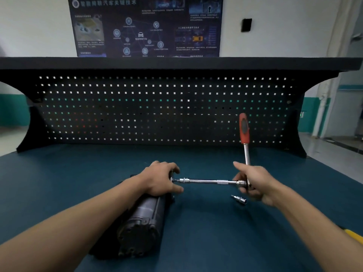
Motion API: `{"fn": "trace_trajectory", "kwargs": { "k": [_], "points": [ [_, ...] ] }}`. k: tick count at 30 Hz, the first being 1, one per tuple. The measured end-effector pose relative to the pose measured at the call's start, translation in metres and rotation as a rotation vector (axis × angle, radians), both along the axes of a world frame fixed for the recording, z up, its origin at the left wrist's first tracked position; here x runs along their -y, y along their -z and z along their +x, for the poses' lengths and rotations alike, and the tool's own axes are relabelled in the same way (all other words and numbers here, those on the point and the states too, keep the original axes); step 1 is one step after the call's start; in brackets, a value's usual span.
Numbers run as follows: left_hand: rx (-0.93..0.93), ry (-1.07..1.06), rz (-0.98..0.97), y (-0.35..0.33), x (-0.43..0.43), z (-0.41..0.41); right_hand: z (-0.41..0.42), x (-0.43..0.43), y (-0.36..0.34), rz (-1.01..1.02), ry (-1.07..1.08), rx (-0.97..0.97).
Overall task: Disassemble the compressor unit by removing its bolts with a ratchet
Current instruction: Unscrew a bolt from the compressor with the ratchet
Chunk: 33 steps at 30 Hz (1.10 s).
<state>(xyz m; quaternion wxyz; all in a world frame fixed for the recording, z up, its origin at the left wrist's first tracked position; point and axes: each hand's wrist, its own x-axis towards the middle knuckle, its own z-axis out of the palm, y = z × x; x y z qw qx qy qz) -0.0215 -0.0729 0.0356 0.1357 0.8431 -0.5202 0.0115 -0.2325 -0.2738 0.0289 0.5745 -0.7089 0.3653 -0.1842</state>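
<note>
Fingers (172, 166) of our left hand (161, 177) wrap the far end of the compressor (141, 222) on the bench (216, 232), our right hand (253, 183) grips the ratchet (244, 130) head, and we judge the long extension (206, 181) could tilt and slip off the bolt.

Single head-worn wide-angle view — forward and down, close over the bench (59, 183), toward the pegboard (157, 114)
</note>
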Motion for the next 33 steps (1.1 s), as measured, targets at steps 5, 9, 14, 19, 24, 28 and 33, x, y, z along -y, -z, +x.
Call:
{"fn": "trace_trajectory", "kwargs": {
  "k": [5, 9, 14, 19, 24, 28, 33],
  "points": [
    [-0.068, 0.096, -0.026, 0.002, -0.008, -0.003, -0.017, 0.005, -0.002, 0.381, -0.165, -0.024],
    [-0.114, 0.148, -0.059, 0.003, -0.010, -0.006, -0.029, 0.003, 0.007, 0.557, -0.277, 0.039],
    [-0.113, 0.157, -0.068, 0.005, -0.012, -0.006, -0.030, -0.001, 0.024, 0.668, -0.260, 0.054],
    [-0.101, 0.143, -0.058, 0.003, -0.011, -0.009, -0.032, -0.001, 0.030, 0.413, -0.234, -0.030],
    [-0.094, 0.113, -0.061, 0.002, -0.012, -0.010, -0.031, -0.006, 0.034, 0.317, -0.191, 0.088],
    [-0.085, 0.088, -0.062, 0.003, -0.014, -0.008, -0.024, -0.014, 0.035, 0.222, -0.139, 0.140],
    [-0.087, 0.087, -0.056, 0.004, -0.013, -0.003, -0.019, -0.018, 0.034, 0.112, -0.048, 0.209]
  ]
}}
